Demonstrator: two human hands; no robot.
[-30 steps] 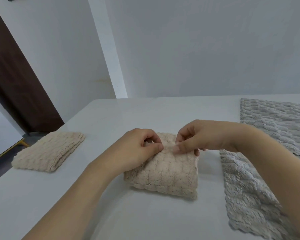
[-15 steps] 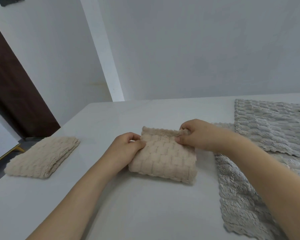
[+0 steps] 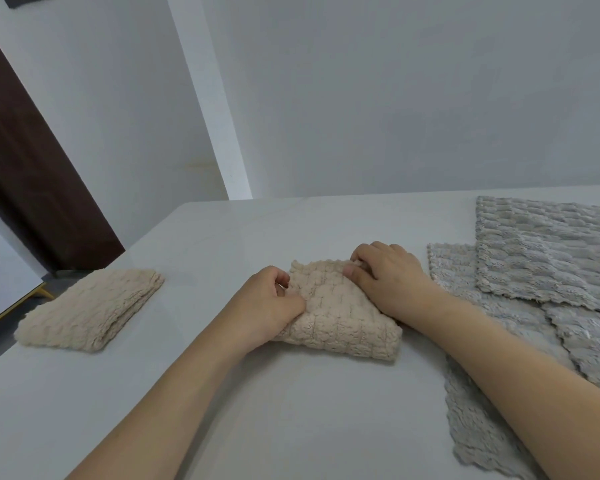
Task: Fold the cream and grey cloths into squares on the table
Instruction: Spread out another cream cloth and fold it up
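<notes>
Cream cloth (image 3: pixel 340 313) now pressed flatter

A plain indoor room, likely a home: bare white walls (image 3: pixel 395 98), dark wooden door (image 3: pixel 25 174), white tabletop (image 3: pixel 291 410).

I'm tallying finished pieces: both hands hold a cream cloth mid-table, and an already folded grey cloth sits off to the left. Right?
Not quite: the head view shows the folded cloth on the left is cream. Both hands, left and right, do hold the cream cloth mid-table.
</notes>
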